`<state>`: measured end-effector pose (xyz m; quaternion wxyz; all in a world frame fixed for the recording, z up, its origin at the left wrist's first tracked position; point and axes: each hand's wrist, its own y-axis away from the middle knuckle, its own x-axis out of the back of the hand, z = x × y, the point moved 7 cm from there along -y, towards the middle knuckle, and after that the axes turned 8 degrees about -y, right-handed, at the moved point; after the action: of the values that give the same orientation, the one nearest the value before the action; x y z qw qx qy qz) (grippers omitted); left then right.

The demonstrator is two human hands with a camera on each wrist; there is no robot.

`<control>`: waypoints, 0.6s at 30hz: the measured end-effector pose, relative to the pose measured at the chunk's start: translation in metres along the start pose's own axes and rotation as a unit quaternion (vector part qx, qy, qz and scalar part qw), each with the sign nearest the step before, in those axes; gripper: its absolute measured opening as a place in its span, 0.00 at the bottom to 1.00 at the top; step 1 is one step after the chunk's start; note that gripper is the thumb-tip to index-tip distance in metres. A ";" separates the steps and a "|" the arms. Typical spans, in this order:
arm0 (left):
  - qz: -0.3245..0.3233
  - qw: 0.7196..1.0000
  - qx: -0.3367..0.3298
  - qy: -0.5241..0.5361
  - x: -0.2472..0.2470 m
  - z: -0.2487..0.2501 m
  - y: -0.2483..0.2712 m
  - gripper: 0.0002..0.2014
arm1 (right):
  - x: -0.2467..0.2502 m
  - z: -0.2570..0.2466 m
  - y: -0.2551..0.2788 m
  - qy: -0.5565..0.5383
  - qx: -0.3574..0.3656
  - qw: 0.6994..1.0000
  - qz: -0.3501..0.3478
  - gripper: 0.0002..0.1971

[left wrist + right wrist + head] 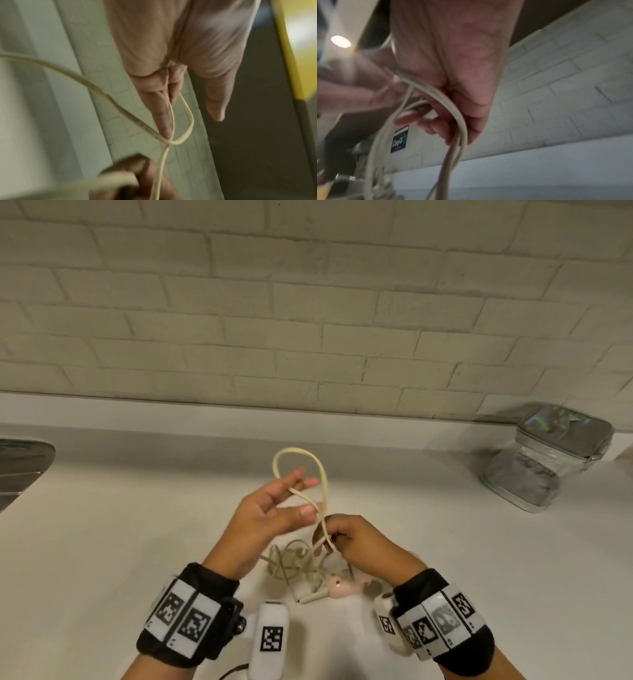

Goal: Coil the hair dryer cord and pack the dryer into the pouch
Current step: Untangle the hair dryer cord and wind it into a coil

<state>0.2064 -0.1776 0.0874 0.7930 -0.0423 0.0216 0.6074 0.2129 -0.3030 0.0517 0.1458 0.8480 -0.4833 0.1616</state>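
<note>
The cream hair dryer cord [294, 451] rises in a loop over the white counter. My left hand [301, 494] is raised with straight, spread fingers, and the loop passes around them. In the left wrist view the cord [96, 88] crosses at the tip of the left hand [190, 121]. Just to the right, my right hand [334, 537] grips several gathered strands of cord [448, 102] in its curled fingers [436, 128]. More loose cord [291, 559] lies tangled beneath the hands. The pink dryer [337, 589] lies on the counter, partly hidden by my right wrist.
A clear, silver-edged pouch [548, 463], zipped along its top, stands at the back right against the white brick wall [308, 320]. A steel sink [20, 467] sits at the left edge. The counter [137, 508] is white and stretches across the view.
</note>
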 end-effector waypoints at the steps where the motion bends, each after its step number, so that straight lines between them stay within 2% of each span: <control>1: 0.031 0.999 0.005 0.030 0.012 -0.003 -0.004 0.47 | 0.003 -0.002 0.007 -0.067 0.012 0.998 0.002 0.24; 3: 0.071 0.995 0.017 0.075 0.028 -0.010 -0.009 0.50 | 0.005 -0.007 0.023 -0.146 0.020 0.989 -0.031 0.14; 5: 0.093 0.993 0.025 0.063 0.036 -0.015 -0.010 0.43 | 0.006 -0.011 0.029 -0.126 0.038 0.990 -0.058 0.04; 7: 0.107 0.994 0.026 -0.018 0.037 -0.016 -0.009 0.37 | 0.010 -0.011 0.027 -0.023 0.078 0.996 -0.023 0.13; 9: 0.105 0.985 0.020 -0.135 0.033 -0.014 -0.008 0.42 | 0.015 -0.013 0.023 0.049 0.117 0.991 0.035 0.17; 10: 0.103 0.977 0.014 -0.185 0.031 -0.012 -0.008 0.46 | 0.015 -0.014 0.023 0.057 0.129 0.989 0.041 0.18; 13: 0.085 0.960 -0.015 -0.267 0.034 -0.011 -0.007 0.50 | 0.017 -0.006 0.025 0.047 0.104 0.993 -0.013 0.20; 14: 0.080 0.957 -0.012 -0.279 0.038 -0.012 -0.007 0.49 | 0.020 -0.004 0.026 0.052 0.107 0.993 -0.009 0.21; 16: 0.092 0.952 0.002 -0.292 0.045 -0.012 -0.007 0.40 | 0.034 -0.004 0.027 0.055 0.146 0.985 0.074 0.22; 18: 0.132 0.946 -0.005 -0.298 0.048 -0.006 -0.006 0.21 | 0.046 -0.007 0.027 0.069 0.173 0.969 0.164 0.25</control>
<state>0.2245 -0.1335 0.0772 0.6759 0.1394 -0.2131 0.6916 0.2103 -0.3492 0.0795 0.0014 0.7565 -0.5690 0.3224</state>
